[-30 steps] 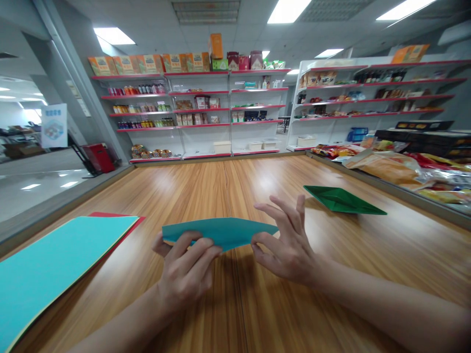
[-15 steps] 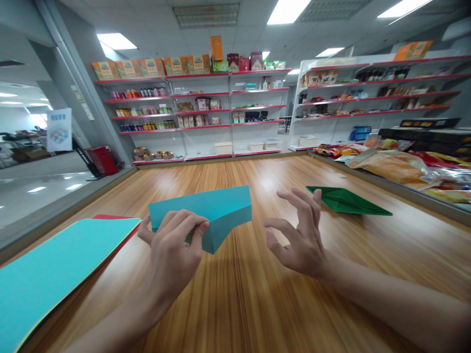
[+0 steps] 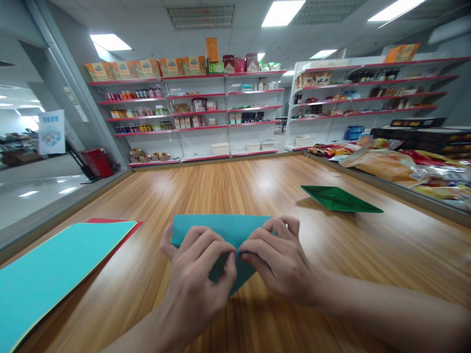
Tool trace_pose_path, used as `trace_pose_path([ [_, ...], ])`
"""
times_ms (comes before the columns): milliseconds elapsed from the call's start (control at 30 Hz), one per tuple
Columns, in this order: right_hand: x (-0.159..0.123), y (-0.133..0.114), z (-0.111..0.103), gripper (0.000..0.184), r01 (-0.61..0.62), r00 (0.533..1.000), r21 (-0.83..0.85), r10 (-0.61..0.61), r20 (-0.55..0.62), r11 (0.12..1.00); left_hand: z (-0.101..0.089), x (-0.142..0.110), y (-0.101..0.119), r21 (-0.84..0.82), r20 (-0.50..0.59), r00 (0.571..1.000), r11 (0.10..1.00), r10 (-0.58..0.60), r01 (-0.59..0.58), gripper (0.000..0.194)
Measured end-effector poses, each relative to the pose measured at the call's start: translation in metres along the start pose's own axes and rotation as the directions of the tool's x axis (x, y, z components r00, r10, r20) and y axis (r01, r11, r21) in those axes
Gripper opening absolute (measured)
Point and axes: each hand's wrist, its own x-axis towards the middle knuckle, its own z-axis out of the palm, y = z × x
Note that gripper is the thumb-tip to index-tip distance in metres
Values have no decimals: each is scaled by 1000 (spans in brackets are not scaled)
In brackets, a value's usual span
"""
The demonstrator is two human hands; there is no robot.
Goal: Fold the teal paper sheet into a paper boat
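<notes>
A folded sheet of blue paper (image 3: 221,223) is held up just above the table, between both hands. My left hand (image 3: 202,274) pinches its near edge around the middle, thumb against forefinger. From the other side my right hand (image 3: 281,260) grips the same edge, its fingertips almost meeting those of the left. A pointed lower part of the paper hangs below the fingers. Much of the folded layers is hidden behind both hands. To the right, beyond the right hand, lies a folded green paper boat (image 3: 338,200).
A stack of coloured paper sheets (image 3: 62,260), blue on top with red beneath, lies at the left of the wooden table (image 3: 257,181). Bagged goods (image 3: 379,164) sit beyond the table's right edge. Stocked shelves (image 3: 198,113) stand behind.
My right hand has moved left from open air and closed on the blue paper. The paper and my left hand have come lower and to the right.
</notes>
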Motion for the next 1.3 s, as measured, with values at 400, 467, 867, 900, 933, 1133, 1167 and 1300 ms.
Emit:
trace_pose_path([
  [400,0,7,-4,13,58,998,-22,-59,-10,998,-8,8,-3,23,27,996,996,86,-87,18],
  [467,0,7,-4,13,65,998,-18,-65,-14,998,-8,9,-4,21,23,995,995,97,-98,18],
  [867,1,18,-8,15,89,996,-12,-90,-24,996,-14,12,-12,81,56,997,996,44,-48,18],
  [900,1,19,-8,15,91,995,-15,-91,-26,996,-15,12,-13,93,54,998,994,44,-49,18],
  [933,1,20,-9,15,92,995,-20,-92,-29,996,-15,13,-14,106,55,998,993,43,-49,18],
  [1133,0,27,-9,15,101,994,-41,-103,-44,994,-17,12,-22,179,40,996,980,82,-88,16],
  [1167,0,28,-9,15,102,994,-40,-104,-44,994,-18,11,-25,195,26,995,976,93,-97,16],
  [1300,-2,33,-7,14,97,993,-42,-100,-62,994,-19,11,-33,242,-12,994,965,111,-105,16],
])
